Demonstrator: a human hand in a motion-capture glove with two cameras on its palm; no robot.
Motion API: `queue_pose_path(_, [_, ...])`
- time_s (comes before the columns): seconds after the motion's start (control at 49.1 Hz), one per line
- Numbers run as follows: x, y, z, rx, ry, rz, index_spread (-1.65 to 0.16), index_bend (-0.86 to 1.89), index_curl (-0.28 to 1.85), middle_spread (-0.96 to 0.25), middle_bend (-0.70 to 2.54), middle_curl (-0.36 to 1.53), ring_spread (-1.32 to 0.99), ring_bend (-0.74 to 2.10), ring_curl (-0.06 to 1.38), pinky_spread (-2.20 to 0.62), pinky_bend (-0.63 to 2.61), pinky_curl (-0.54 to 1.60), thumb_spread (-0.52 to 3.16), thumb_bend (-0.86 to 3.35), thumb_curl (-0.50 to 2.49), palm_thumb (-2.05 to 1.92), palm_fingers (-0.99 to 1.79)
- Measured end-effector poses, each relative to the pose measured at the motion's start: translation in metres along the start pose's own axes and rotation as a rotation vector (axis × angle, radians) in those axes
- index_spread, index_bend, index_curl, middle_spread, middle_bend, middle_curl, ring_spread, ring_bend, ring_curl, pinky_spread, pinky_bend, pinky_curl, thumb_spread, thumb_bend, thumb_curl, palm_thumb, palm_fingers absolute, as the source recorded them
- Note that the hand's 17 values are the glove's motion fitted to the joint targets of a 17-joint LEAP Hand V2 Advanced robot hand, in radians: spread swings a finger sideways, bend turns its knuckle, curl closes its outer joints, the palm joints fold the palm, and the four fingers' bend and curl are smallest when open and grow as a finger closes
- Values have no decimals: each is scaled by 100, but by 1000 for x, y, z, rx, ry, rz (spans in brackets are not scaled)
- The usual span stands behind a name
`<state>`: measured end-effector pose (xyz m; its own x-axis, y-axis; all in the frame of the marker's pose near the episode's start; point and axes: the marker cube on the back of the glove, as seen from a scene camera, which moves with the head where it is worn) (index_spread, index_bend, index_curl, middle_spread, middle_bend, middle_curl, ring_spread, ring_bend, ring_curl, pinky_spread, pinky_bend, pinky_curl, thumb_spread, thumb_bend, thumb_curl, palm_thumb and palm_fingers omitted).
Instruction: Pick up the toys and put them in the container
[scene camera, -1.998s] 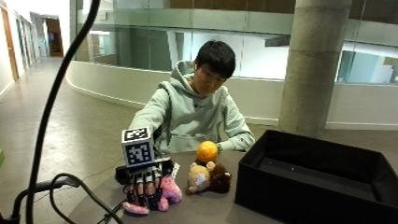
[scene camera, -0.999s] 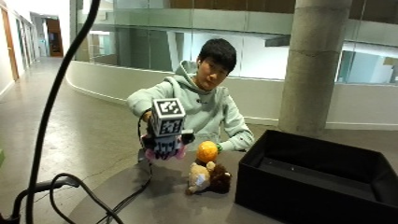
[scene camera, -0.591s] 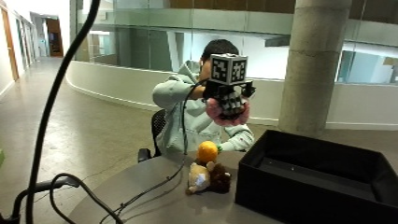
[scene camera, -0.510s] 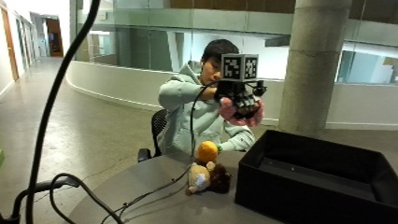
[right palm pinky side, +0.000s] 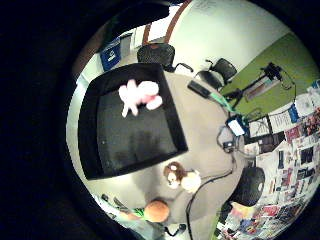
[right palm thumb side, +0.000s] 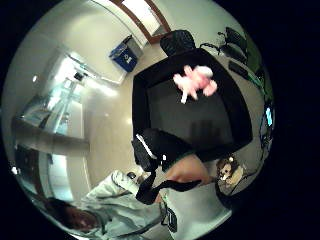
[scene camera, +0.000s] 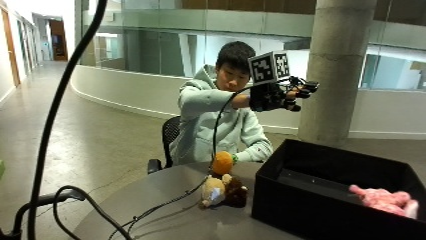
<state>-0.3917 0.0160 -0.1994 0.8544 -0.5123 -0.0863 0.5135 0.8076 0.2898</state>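
Note:
My gloved right hand (scene camera: 281, 96) is raised high above the near edge of the black container (scene camera: 299, 212), with its fingers spread and nothing in them. A pink plush toy (scene camera: 384, 200) lies inside the container by its right side; both palm views show the pink toy (right palm pinky side: 139, 95) (right palm thumb side: 195, 81) over the container floor (right palm pinky side: 135, 135). On the round table beside the container lie a brown and cream plush toy (scene camera: 223, 191) (right palm pinky side: 181, 177) and an orange toy (scene camera: 222, 163) (right palm pinky side: 157, 210).
Black cables (scene camera: 166, 207) trail across the table (scene camera: 153, 220) to the left of the toys. A dark phone-like slab (right palm pinky side: 199, 89) lies on the table beyond the container. A concrete pillar (scene camera: 336, 70) stands behind.
The hand lifted the pink toy off the table, swung it up and right over the container, and let it go. The toy now lies in the container.

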Motion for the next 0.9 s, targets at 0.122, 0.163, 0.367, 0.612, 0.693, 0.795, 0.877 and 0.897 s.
queue_pose_path(0.122, [22,24,-7,-24,15,19,-19,9,19,0,14,29,-8,21,25,-1,65,37,111,-4,44,-4,-34])
queue_pose_path(0.163, [33,34,-8,-34,20,31,-19,9,19,0,14,29,-7,19,25,0,62,36,112,-4,42,-4,-31])
queue_pose_path(0.367, [100,105,17,-181,-21,104,-17,6,16,-3,32,35,-7,18,25,0,51,33,118,-5,35,-7,-15])
queue_pose_path(0.612, [170,160,145,-343,-4,212,-15,5,14,-4,35,39,-8,31,29,0,55,35,123,-4,29,-6,-8])
queue_pose_path(0.693, [165,179,184,-388,-37,276,-19,13,15,-3,32,38,-7,31,30,1,60,36,124,-4,28,-5,-5])
queue_pose_path(0.795, [163,186,198,-271,-70,263,-24,12,15,-4,45,41,-8,57,33,2,63,33,129,3,29,6,52])
queue_pose_path(0.877, [163,188,199,-205,-26,204,-22,8,11,-5,69,47,-16,84,36,-6,56,29,136,10,33,20,96])
queue_pose_path(0.897, [162,188,199,-198,-20,193,-21,9,12,-6,72,49,-17,88,39,-9,59,30,137,11,34,22,101])
